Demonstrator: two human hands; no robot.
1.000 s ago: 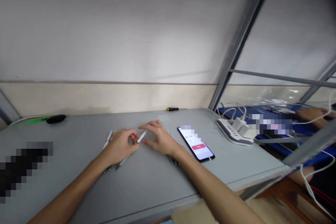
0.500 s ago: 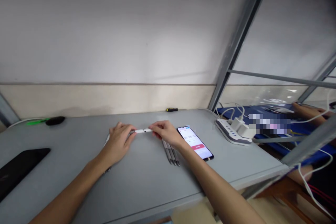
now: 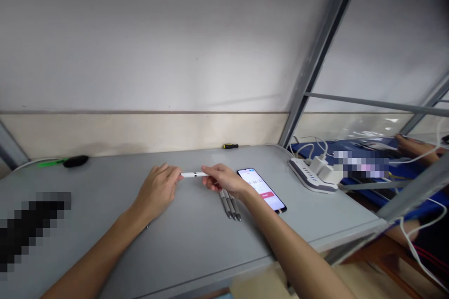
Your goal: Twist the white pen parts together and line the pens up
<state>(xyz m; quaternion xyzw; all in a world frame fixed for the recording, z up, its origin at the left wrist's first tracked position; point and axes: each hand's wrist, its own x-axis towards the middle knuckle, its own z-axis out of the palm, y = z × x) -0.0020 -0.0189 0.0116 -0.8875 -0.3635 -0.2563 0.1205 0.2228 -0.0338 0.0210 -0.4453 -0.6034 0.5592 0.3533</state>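
A white pen is held level just above the grey table, one end in each of my hands. My left hand pinches its left end with closed fingers. My right hand pinches its right end the same way. Under my right wrist lie three grey pens side by side on the table. More pens sit mostly hidden beneath my left hand.
A lit phone lies right of my right hand. A white power strip with plugs and cables sits at the far right. A small screwdriver and a black object lie by the wall. Another person's hand shows beyond a metal frame.
The pen was lifted off the table and turned level between both hands. My right hand has shifted slightly right, so the three grey pens now show beneath it.
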